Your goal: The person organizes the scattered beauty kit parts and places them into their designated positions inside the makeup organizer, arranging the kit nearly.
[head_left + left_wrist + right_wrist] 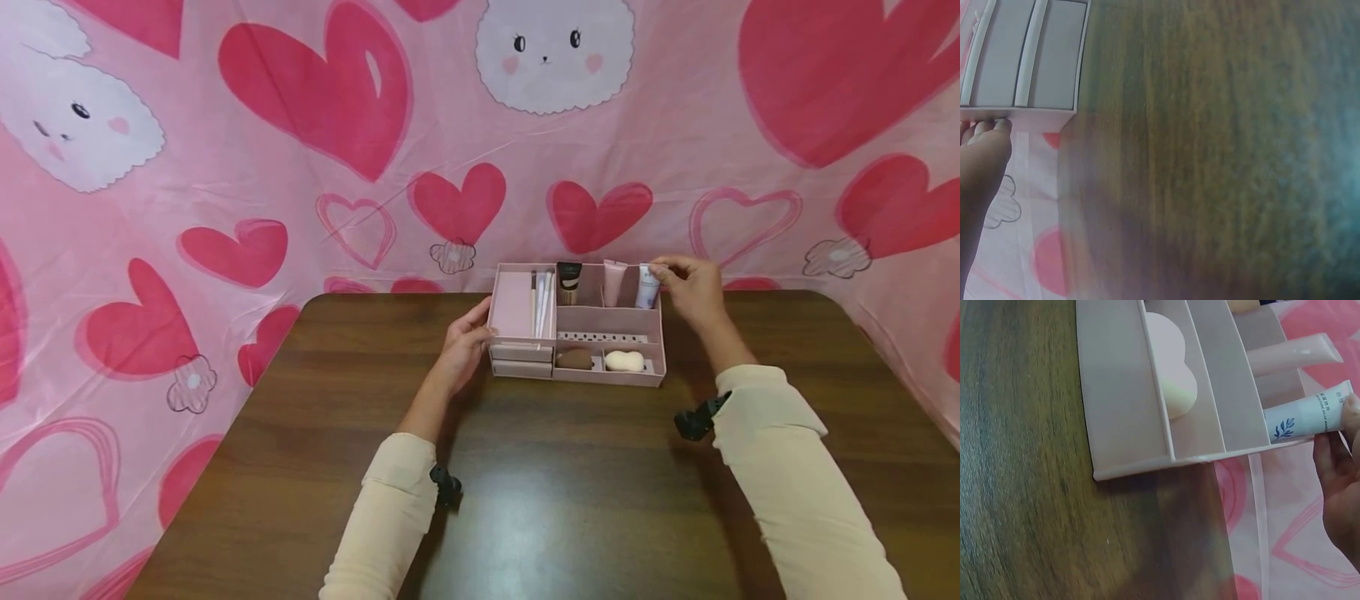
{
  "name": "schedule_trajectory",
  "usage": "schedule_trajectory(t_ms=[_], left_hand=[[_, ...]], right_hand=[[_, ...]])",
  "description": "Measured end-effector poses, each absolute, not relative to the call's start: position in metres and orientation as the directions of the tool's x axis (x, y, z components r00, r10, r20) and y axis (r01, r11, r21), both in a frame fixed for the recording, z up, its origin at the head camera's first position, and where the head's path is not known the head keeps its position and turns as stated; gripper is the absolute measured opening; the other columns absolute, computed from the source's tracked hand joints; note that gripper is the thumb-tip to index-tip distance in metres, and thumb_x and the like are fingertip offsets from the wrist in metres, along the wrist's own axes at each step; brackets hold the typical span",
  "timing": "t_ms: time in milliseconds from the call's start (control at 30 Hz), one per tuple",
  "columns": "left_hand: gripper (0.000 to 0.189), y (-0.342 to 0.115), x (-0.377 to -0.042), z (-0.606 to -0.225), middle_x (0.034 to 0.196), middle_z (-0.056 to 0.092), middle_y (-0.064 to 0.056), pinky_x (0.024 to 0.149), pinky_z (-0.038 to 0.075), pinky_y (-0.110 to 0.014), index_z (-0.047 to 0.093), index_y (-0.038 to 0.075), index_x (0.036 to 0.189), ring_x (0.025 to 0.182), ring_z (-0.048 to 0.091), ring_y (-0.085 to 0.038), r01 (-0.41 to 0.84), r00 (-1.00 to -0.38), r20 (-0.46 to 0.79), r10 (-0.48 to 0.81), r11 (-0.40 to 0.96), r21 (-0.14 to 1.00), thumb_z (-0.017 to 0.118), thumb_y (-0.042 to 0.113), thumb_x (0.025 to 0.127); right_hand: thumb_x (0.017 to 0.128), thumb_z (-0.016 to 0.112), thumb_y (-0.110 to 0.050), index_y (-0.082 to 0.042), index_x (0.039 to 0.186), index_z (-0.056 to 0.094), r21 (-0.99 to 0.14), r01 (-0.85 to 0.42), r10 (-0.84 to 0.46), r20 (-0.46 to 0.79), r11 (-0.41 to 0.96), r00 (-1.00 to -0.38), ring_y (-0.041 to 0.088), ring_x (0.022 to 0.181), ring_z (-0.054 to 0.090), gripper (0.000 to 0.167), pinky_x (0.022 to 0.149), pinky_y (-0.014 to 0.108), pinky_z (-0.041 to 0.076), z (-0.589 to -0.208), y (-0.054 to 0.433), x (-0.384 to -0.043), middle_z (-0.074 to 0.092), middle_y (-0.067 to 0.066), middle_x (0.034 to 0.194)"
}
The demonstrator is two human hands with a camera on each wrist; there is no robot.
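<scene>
A pink desk organizer [609, 320] stands at the table's far edge. My right hand [693, 287] pinches the crimped end of a white squeeze tube [1307, 417] with a blue leaf print; its lower part sits in the back right compartment. Beside it in the back row stand a pink tube [613, 283] and a black-topped tube [568, 283]. With fingers and thumb extended, my left hand [462, 346] rests against the organizer's left side, partly out of view in the left wrist view. A cream makeup sponge [625, 361] and a brown one [575, 359] lie in front compartments.
Slim brushes [542, 304] lie in the organizer's upper left tray, above two small drawers [521, 368]. The dark wooden table [525, 483] extends toward me. A pink heart-print cloth [517, 142] hangs directly behind the table.
</scene>
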State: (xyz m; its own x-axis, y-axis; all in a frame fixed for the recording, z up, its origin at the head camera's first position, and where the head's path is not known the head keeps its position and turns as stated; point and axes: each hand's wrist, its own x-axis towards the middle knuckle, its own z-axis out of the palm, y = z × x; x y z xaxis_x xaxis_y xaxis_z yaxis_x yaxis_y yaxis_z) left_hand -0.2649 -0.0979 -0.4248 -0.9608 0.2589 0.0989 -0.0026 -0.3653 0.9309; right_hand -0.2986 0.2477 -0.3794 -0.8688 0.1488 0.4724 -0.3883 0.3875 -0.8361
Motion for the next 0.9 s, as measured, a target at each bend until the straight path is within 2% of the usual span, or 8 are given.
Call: schedule_trajectory(t_ms=[267, 433, 533, 633, 700, 767, 833, 900], left_hand=[[0.07, -0.096, -0.264, -0.423, 0.167, 0.024, -0.022, 0.112, 0.037, -0.024, 0.024, -0.009, 0.157, 0.152, 0.026, -0.03, -0.01, -0.962, 0.091, 0.257, -0.366, 0.93, 0.041, -0.012, 0.089], [0.069, -0.097, -0.266, -0.424, 0.167, 0.025, -0.023, 0.103, 0.043, -0.017, 0.024, -0.009, 0.157, 0.15, 0.028, -0.03, -0.01, -0.961, 0.091, 0.262, -0.364, 0.931, 0.041, -0.012, 0.09], [0.069, -0.098, -0.266, -0.425, 0.166, 0.026, -0.024, 0.097, 0.045, -0.012, 0.024, -0.009, 0.157, 0.148, 0.03, -0.03, -0.008, -0.961, 0.095, 0.261, -0.368, 0.93, 0.041, -0.013, 0.09], [0.067, -0.099, -0.264, -0.424, 0.166, 0.027, -0.025, 0.098, 0.046, -0.013, 0.025, -0.009, 0.156, 0.144, 0.035, -0.028, -0.016, -0.963, 0.083, 0.255, -0.363, 0.932, 0.042, -0.013, 0.092], [0.064, -0.101, -0.263, -0.423, 0.165, 0.029, -0.025, 0.105, 0.046, -0.019, 0.027, -0.008, 0.156, 0.142, 0.039, -0.026, -0.027, -0.967, 0.063, 0.248, -0.344, 0.939, 0.043, -0.011, 0.095], [0.059, -0.104, -0.263, -0.423, 0.164, 0.032, -0.025, 0.114, 0.043, -0.028, 0.029, -0.006, 0.156, 0.141, 0.042, -0.026, -0.041, -0.969, 0.036, 0.246, -0.299, 0.953, 0.043, -0.006, 0.099], [0.053, -0.109, -0.262, -0.423, 0.162, 0.036, -0.025, 0.12, 0.039, -0.04, 0.033, -0.005, 0.155, 0.142, 0.044, -0.029, -0.033, -0.972, 0.02, 0.233, -0.222, 0.974, 0.043, 0.001, 0.104], [0.049, -0.117, -0.263, -0.424, 0.159, 0.041, -0.026, 0.122, 0.035, -0.047, 0.038, -0.006, 0.153, 0.144, 0.045, -0.033, 0.022, -0.979, 0.041, 0.2, -0.095, 0.995, 0.042, 0.006, 0.106]], right_hand=[[0.094, 0.069, -0.006, 0.014, 0.11, 0.071, -0.822, -0.329, 0.134, 0.433, 0.466, -0.892, -0.011, 0.066, 0.046, 0.026, 0.059, 0.006, 0.039, -0.388, 0.262, -0.304, 0.053, -0.042, 0.068], [0.094, 0.068, -0.002, 0.012, 0.117, 0.069, -0.814, -0.34, 0.107, 0.435, 0.471, -0.894, -0.012, 0.067, 0.047, 0.028, 0.059, 0.006, 0.039, -0.389, 0.264, -0.302, 0.053, -0.046, 0.072], [0.094, 0.065, 0.003, 0.016, 0.124, 0.063, -0.834, -0.349, 0.097, 0.426, 0.427, -0.899, -0.016, 0.071, 0.051, 0.033, 0.063, 0.002, 0.042, -0.389, 0.266, -0.301, 0.054, -0.048, 0.078], [0.095, 0.063, 0.004, 0.018, 0.13, 0.056, -0.851, -0.363, 0.099, 0.427, 0.379, -0.899, -0.02, 0.082, 0.055, 0.039, 0.075, 0.0, 0.046, -0.387, 0.267, -0.295, 0.057, -0.045, 0.088], [0.096, 0.062, 0.0, 0.015, 0.135, 0.055, -0.852, -0.367, 0.119, 0.436, 0.373, -0.892, -0.019, 0.094, 0.058, 0.042, 0.083, 0.0, 0.047, -0.386, 0.267, -0.288, 0.066, -0.032, 0.101], [0.099, 0.062, -0.007, 0.01, 0.14, 0.053, -0.844, -0.352, 0.137, 0.437, 0.403, -0.889, -0.013, 0.107, 0.058, 0.045, 0.092, 0.003, 0.046, -0.387, 0.27, -0.28, 0.073, -0.011, 0.12], [0.1, 0.062, -0.014, 0.004, 0.143, 0.054, -0.817, -0.318, 0.14, 0.43, 0.481, -0.892, 0.003, 0.12, 0.061, 0.047, 0.103, 0.013, 0.048, -0.388, 0.274, -0.271, 0.067, 0.01, 0.138], [0.101, 0.061, -0.019, 0.0, 0.144, 0.054, -0.759, -0.299, 0.101, 0.43, 0.578, -0.897, 0.023, 0.128, 0.059, 0.048, 0.11, 0.033, 0.048, -0.394, 0.281, -0.266, 0.056, 0.026, 0.146]])
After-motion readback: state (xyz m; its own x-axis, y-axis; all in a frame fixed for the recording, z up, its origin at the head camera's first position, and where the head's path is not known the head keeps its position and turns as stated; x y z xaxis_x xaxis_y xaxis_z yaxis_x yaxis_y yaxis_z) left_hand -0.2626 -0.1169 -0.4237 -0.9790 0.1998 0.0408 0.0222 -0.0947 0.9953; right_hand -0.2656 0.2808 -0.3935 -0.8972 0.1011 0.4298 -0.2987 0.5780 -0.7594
